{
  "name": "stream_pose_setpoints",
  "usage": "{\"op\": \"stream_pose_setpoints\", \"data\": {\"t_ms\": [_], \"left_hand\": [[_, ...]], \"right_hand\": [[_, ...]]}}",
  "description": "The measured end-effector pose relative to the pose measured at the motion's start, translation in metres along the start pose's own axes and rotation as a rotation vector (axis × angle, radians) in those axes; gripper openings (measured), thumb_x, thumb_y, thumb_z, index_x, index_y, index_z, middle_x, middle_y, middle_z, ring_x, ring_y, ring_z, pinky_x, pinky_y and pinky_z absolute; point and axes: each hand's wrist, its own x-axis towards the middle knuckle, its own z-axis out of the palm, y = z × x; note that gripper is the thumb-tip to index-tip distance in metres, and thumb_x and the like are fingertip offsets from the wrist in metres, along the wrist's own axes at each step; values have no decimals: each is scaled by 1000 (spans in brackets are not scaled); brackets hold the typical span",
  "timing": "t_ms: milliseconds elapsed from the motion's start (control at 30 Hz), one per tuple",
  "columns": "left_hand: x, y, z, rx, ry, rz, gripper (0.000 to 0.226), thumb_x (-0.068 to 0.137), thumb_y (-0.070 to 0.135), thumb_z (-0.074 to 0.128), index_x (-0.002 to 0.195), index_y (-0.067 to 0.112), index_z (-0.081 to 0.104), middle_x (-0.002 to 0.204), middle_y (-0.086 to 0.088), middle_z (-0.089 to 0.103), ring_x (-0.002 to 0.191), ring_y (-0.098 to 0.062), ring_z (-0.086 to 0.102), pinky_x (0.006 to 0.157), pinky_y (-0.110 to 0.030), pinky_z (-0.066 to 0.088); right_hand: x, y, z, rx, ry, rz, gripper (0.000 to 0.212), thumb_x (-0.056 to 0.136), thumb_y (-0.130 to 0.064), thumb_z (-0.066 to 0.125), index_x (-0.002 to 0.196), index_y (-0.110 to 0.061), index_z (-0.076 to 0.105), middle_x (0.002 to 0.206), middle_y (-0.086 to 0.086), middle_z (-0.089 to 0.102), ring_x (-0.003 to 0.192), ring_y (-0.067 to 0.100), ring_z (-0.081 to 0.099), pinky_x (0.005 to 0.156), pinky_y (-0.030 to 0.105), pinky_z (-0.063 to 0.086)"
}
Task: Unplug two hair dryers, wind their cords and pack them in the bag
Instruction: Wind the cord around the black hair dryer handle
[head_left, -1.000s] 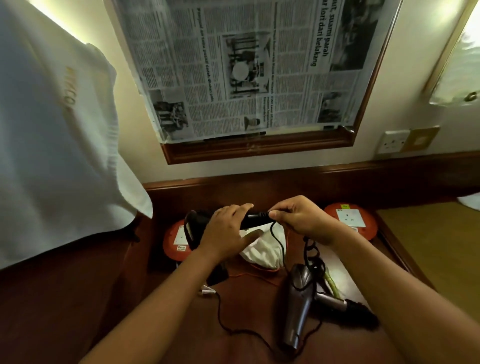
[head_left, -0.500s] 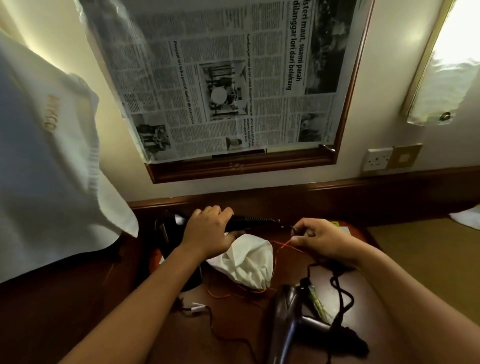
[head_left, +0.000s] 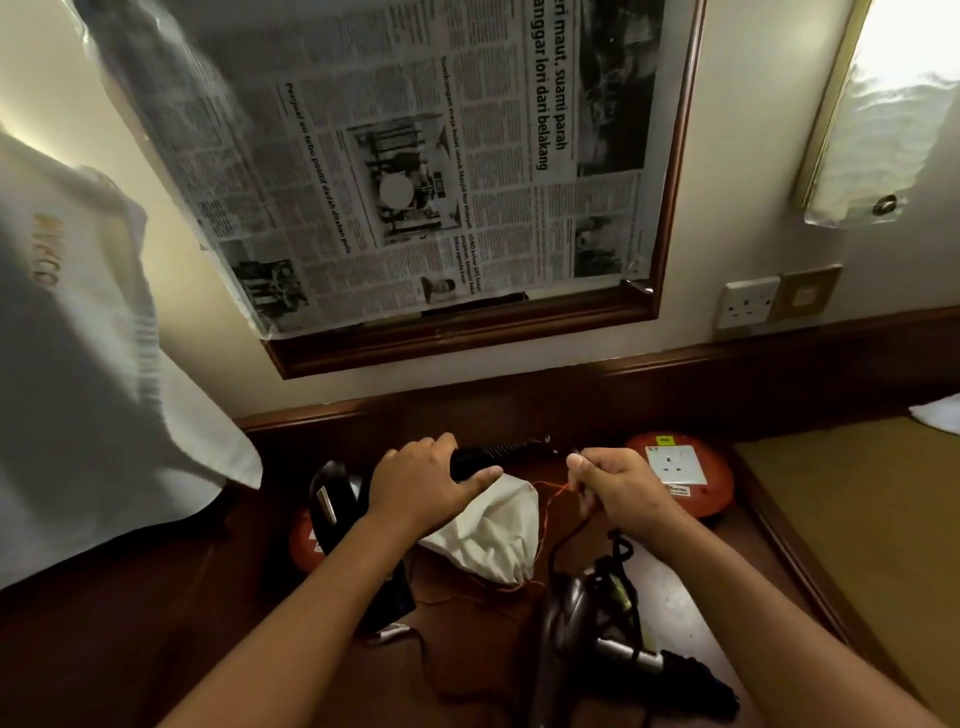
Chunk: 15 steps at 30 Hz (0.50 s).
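My left hand (head_left: 423, 486) grips the handle of a black hair dryer (head_left: 332, 506), holding it level above the wooden desk; its head points left. My right hand (head_left: 615, 483) pinches that dryer's black cord (head_left: 563, 540) just past the ribbed strain relief and holds it out to the right. Beneath both hands lies a white drawstring bag (head_left: 491, 532) with thin orange strings. A second, dark grey hair dryer (head_left: 569, 631) lies on the desk near my right forearm, its cord bundled beside it.
Two round red extension reels with white sockets sit on the desk, one at the right (head_left: 680, 478) and one at the left (head_left: 304, 540) behind the black dryer. A wall socket (head_left: 748, 304) is at the upper right. A newspaper-covered frame (head_left: 415, 171) hangs above.
My right hand has moved right, away from the dryer's handle, drawing the cord out. The camera has tilted up and shifted, so the desk sits lower in view.
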Motion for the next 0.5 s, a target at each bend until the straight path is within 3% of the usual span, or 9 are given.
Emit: {"op": "stream_pose_setpoints", "data": {"t_ms": [100, 267, 367, 500], "left_hand": [[8, 4, -2, -5, -5, -25, 73, 78, 83, 25, 100, 21, 54, 91, 3, 61, 84, -18, 60, 65, -31, 39], [29, 2, -5, -51, -35, -47, 66, 76, 85, 25, 89, 26, 51, 75, 6, 55, 70, -17, 58, 54, -28, 43], [39, 2, -8, -102, -34, -23, 63, 75, 85, 27, 87, 28, 51, 73, 7, 55, 67, -16, 54, 54, -28, 42], [41, -1, -14, -249, -25, 9, 63, 71, 87, 27, 80, 31, 54, 72, 8, 60, 69, -14, 58, 57, -29, 43]], "right_hand": [[6, 0, 8, -11, 123, -17, 25, 97, -16, 49, 83, -7, 67, 51, -8, 50, 44, 3, 43, 48, 21, 35], [4, -11, 22, 469, 77, 103, 32, 101, -26, 41, 93, -2, 60, 51, -1, 29, 38, 9, 24, 38, 19, 20], [4, -9, 30, 687, -47, 162, 39, 99, -40, 38, 84, -8, 56, 53, 0, 20, 41, 11, 15, 42, 22, 12], [14, 2, 30, 920, -258, 280, 39, 94, -43, 41, 72, -14, 54, 55, -2, 13, 39, 9, 8, 40, 19, 10]]}}
